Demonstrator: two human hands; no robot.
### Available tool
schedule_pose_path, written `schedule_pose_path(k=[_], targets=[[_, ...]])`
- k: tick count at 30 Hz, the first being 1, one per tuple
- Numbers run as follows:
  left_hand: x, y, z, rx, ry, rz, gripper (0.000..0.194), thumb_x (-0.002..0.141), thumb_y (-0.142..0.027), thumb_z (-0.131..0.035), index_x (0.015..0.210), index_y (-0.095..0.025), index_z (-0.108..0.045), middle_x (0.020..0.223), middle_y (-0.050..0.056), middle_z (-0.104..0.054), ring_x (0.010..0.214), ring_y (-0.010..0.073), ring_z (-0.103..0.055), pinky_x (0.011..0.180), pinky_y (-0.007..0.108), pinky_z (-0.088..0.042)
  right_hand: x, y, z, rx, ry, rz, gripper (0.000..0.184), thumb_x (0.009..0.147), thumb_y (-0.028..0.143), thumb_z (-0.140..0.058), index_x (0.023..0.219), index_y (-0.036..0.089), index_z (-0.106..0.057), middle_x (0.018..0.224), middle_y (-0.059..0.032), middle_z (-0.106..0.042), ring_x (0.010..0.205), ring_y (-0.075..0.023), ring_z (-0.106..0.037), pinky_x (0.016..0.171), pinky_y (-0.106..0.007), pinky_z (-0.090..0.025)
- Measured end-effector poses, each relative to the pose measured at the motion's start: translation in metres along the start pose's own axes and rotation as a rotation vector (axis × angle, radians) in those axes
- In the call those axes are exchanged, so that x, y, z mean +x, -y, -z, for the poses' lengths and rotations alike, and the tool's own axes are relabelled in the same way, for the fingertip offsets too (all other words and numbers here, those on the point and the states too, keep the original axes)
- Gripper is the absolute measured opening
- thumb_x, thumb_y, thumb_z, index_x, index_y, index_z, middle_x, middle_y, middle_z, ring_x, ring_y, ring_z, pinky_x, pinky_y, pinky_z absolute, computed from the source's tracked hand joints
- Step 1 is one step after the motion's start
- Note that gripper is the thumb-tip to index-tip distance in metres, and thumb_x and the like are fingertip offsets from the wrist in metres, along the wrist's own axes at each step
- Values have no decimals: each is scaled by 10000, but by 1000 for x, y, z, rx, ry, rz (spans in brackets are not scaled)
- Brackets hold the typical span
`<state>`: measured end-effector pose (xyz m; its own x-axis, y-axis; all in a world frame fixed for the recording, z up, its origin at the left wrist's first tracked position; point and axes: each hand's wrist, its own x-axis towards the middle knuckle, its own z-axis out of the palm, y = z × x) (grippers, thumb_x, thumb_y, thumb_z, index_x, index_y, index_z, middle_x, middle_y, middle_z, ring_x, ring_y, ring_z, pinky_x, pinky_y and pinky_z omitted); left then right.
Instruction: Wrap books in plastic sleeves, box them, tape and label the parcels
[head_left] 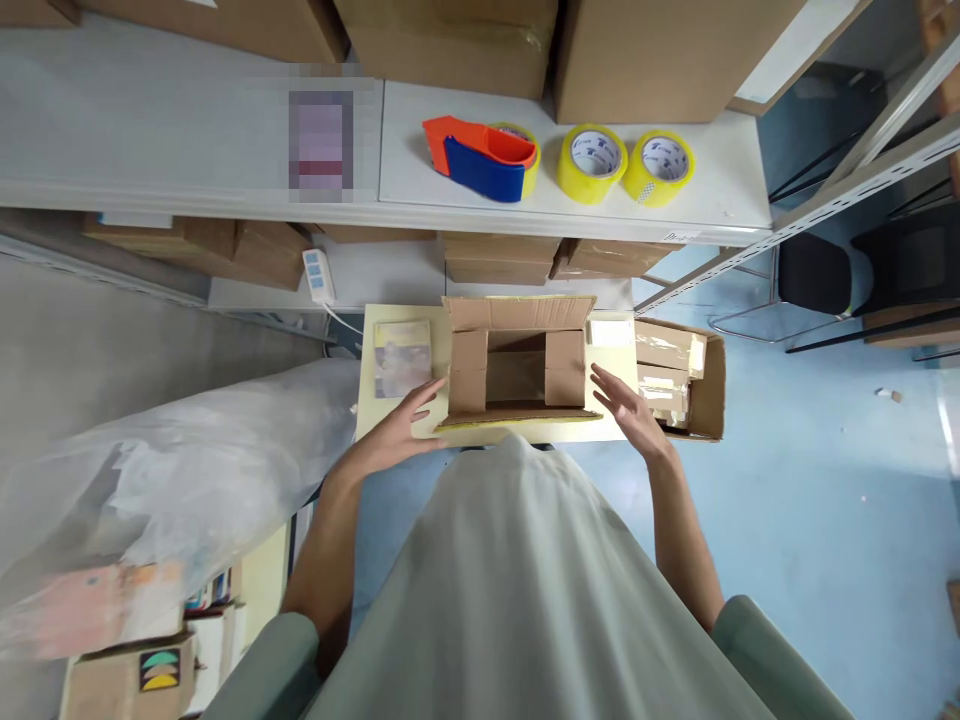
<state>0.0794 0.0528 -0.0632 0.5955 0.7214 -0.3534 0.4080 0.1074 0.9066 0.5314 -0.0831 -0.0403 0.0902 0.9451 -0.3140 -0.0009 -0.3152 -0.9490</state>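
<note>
An open cardboard box [516, 377] stands on a small pale yellow table [375, 418]. Its long flaps are spread at front and back, and the short flaps lean partly inward over what looks like a bare inside. My left hand [401, 428] is at the box's left side, fingers apart, holding nothing. On the other side, my right hand [624, 405] is spread beside the right edge, also holding nothing; a small gap shows between it and the box. A flat printed packet [403, 358] lies on the table left of the box, and a white slip or pad [610, 332] lies at the back right.
Above the table, a shelf [225, 130] carries an orange and blue tape dispenser [480, 160] and two yellow tape rolls [592, 165]. A carton of smaller boxes [706, 395] stands right of the table. Clear plastic wrap [225, 460] bulges at left; a black stool [814, 272] is far right.
</note>
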Motion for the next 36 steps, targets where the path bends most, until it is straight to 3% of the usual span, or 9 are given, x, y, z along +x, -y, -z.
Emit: schedule_pose_path(k=[3, 5, 10, 15, 17, 20, 24, 32, 36], targets=[[8, -14, -4, 18, -8, -30, 980, 865, -587, -916, 1743, -432, -509, 1841, 82, -464, 1672, 375, -506, 1284, 551, -559, 2, 1, 2, 41, 92, -36, 1150, 635, 950, -944, 1611, 395, -698, 1818, -98, -505, 1684, -449, -487, 1358, -676, -456], [21, -18, -7, 27, -66, -48, 909, 887, -636, -891, 1701, -393, -568, 1760, 102, -555, 1579, 368, -610, 1253, 525, -589, 7, 1, -1, 46, 73, -42, 1109, 647, 921, -963, 1590, 393, -714, 1790, -102, -545, 1650, -455, -534, 1327, -674, -494], [55, -14, -12, 122, -254, -39, 859, 866, -686, -893, 1587, -293, -643, 1470, 132, -740, 1229, 325, -783, 1125, 501, -643, 23, -5, -16, -40, -199, -53, 727, 892, 786, -878, 1439, 315, -792, 1572, -125, -754, 1444, -398, -726, 1232, -599, -595], [74, -5, -16, 257, -336, 45, 803, 885, -698, -867, 1511, -234, -672, 1219, 115, -785, 938, 283, -775, 950, 457, -643, 39, -24, -31, -161, -401, -28, 627, 891, 800, -847, 1215, 265, -807, 1290, -138, -847, 1150, -359, -820, 1075, -573, -677], [76, -4, -17, 281, -351, 50, 899, 872, -687, -888, 1592, -228, -609, 1176, 99, -780, 906, 274, -763, 922, 439, -636, 42, -29, -34, -203, -432, 4, 661, 900, 801, -835, 1294, 273, -784, 1269, -134, -832, 1076, -336, -817, 1023, -564, -699], [78, -6, -19, 291, -399, 7, 1086, 875, -609, -917, 1767, -270, -398, 1318, 115, -752, 993, 268, -769, 942, 416, -628, 42, -28, -37, -273, -397, 66, 732, 974, 794, -761, 1532, 323, -709, 1322, -122, -784, 1050, -309, -805, 1012, -556, -710], [85, -16, -21, 303, -413, -64, 1246, 876, -504, -935, 1854, -329, -183, 1677, 197, -547, 1175, 296, -751, 1011, 446, -631, 41, -21, -37, -399, -285, 115, 615, 1064, 778, -642, 1509, 372, -769, 1407, -116, -705, 1058, -288, -791, 1025, -548, -710], [94, -47, -15, 414, -347, -91, 1324, 854, -375, -945, 1879, -370, -107, 1781, 210, -435, 1053, 274, -783, 961, 426, -637, 43, -18, -25, -390, -272, 145, 567, 1027, 795, -690, 1333, 353, -872, 1393, -122, -715, 1264, -358, -762, 1062, -589, -714], [97, -55, -9, 470, -283, -93, 1276, 907, -359, -882, 1885, -336, -63, 1850, 258, -368, 1107, 327, -809, 982, 436, -614, 40, -20, -23, -366, -244, 159, 549, 1012, 778, -723, 1313, 343, -868, 1490, -116, -711, 1173, -333, -795, 1026, -577, -729]])
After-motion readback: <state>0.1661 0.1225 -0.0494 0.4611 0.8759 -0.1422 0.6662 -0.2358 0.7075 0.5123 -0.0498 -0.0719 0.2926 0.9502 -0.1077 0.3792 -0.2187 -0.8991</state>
